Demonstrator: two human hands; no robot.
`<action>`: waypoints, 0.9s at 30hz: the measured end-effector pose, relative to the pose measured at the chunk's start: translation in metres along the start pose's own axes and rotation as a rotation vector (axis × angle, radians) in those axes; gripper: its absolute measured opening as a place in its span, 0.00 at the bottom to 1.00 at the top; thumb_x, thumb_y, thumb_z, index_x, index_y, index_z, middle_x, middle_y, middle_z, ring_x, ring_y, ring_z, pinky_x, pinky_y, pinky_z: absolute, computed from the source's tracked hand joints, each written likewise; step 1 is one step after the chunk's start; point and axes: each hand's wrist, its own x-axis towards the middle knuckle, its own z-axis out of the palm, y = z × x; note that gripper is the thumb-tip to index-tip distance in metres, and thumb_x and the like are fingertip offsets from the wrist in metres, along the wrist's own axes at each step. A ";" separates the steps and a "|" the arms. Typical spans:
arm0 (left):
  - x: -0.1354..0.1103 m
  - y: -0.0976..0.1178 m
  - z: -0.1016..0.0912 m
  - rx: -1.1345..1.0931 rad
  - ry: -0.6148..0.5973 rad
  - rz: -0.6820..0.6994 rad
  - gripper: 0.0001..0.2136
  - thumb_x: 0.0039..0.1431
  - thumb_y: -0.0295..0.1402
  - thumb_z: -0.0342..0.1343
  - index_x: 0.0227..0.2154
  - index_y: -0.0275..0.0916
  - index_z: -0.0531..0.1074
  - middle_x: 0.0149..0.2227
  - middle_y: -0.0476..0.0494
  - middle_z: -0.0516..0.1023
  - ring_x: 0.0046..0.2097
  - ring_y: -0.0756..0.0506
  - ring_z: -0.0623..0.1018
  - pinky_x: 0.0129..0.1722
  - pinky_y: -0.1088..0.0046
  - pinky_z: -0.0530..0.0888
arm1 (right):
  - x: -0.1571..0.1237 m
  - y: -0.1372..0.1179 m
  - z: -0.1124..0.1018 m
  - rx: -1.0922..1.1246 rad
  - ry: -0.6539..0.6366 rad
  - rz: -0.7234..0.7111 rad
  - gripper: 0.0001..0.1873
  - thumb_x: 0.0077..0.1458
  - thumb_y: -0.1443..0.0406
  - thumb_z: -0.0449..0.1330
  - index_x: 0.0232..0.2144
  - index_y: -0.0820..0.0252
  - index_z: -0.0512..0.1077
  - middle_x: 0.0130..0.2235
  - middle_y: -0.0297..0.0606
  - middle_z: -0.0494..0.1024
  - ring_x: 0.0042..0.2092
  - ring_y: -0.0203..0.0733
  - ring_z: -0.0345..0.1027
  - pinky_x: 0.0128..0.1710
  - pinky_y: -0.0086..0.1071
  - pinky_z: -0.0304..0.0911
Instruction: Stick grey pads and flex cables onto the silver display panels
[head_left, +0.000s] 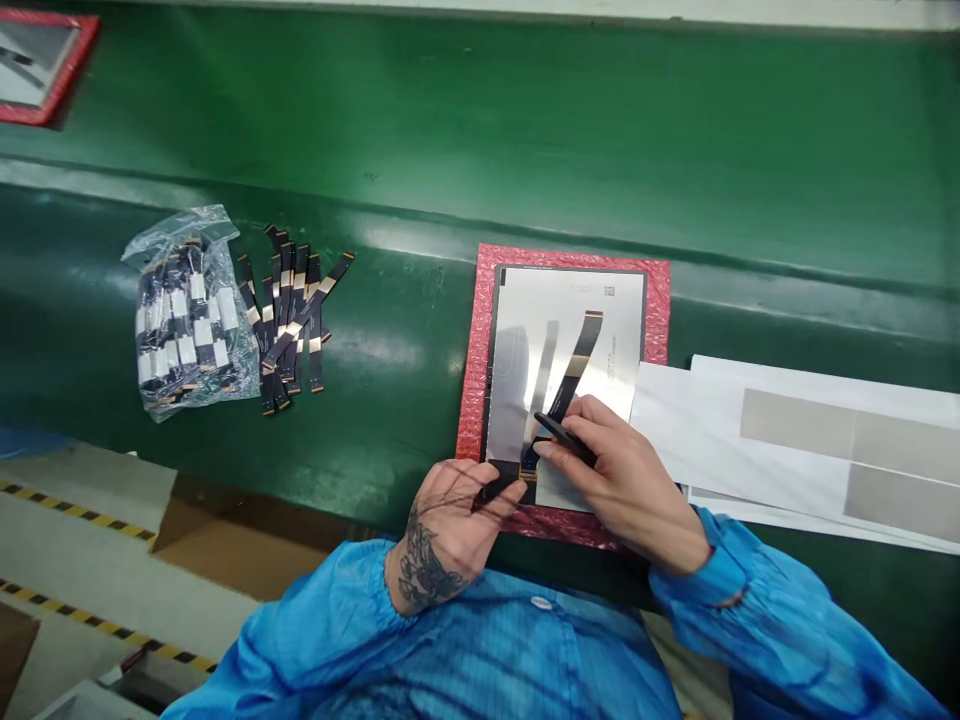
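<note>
A shiny grey panel (525, 350) lies on a red foam mat (478, 360) on the green belt. A black and gold flex cable (576, 365) runs diagonally across the panel. My right hand (622, 480) is closed on a thin black tool (564, 438), whose tip presses near the cable's lower end. At the panel's bottom edge my left hand (450, 515) pinches a second dark slim tool (495, 490). Both sleeves are blue.
A loose fan of similar flex cables (292, 315) lies at left beside a clear plastic bag (187, 315) holding more. White sheets with grey rectangles (795, 430) lie to the right. Another red-framed panel (37, 60) sits far top left. The floor below shows yellow-black tape.
</note>
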 end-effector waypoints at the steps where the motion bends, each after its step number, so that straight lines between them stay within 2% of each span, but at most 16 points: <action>1: 0.000 0.000 0.000 0.002 -0.001 0.000 0.12 0.66 0.29 0.51 0.45 0.44 0.79 0.37 0.44 0.76 0.41 0.46 0.73 0.42 0.70 0.73 | 0.000 0.000 0.000 -0.002 0.004 -0.005 0.11 0.60 0.67 0.55 0.25 0.55 0.65 0.33 0.34 0.67 0.33 0.43 0.66 0.31 0.35 0.62; 12: 0.001 0.001 -0.002 -0.001 -0.003 -0.001 0.12 0.66 0.28 0.50 0.44 0.43 0.79 0.37 0.43 0.76 0.41 0.46 0.72 0.43 0.70 0.73 | -0.001 0.002 0.000 -0.038 0.038 -0.075 0.11 0.60 0.69 0.56 0.25 0.55 0.66 0.31 0.32 0.67 0.31 0.41 0.66 0.29 0.33 0.63; 27: 0.001 0.000 -0.001 -0.040 0.003 -0.004 0.11 0.65 0.27 0.52 0.45 0.41 0.78 0.38 0.43 0.75 0.42 0.46 0.72 0.43 0.70 0.73 | 0.000 0.001 -0.003 -0.049 -0.007 -0.033 0.11 0.60 0.67 0.56 0.24 0.54 0.65 0.32 0.34 0.68 0.32 0.41 0.66 0.29 0.34 0.63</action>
